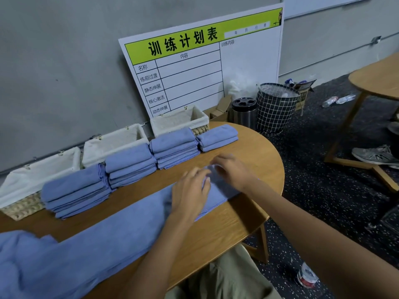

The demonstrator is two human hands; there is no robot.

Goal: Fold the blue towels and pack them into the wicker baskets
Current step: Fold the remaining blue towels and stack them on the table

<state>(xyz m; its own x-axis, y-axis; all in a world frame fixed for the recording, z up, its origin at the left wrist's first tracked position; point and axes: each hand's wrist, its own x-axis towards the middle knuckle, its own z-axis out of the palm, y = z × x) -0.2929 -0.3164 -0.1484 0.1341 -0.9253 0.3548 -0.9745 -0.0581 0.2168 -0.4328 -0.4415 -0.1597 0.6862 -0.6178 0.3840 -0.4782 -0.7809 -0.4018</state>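
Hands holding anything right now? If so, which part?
Both hands are on the long blue towel at its right end: the left hand rests flat on it, while the right hand seems to pinch the blurred end edge.

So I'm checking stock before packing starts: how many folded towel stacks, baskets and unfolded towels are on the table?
Folded blue towel stacks: 4
Lined wicker baskets: 3
Long blue towel under both hands: 1
Total: 8
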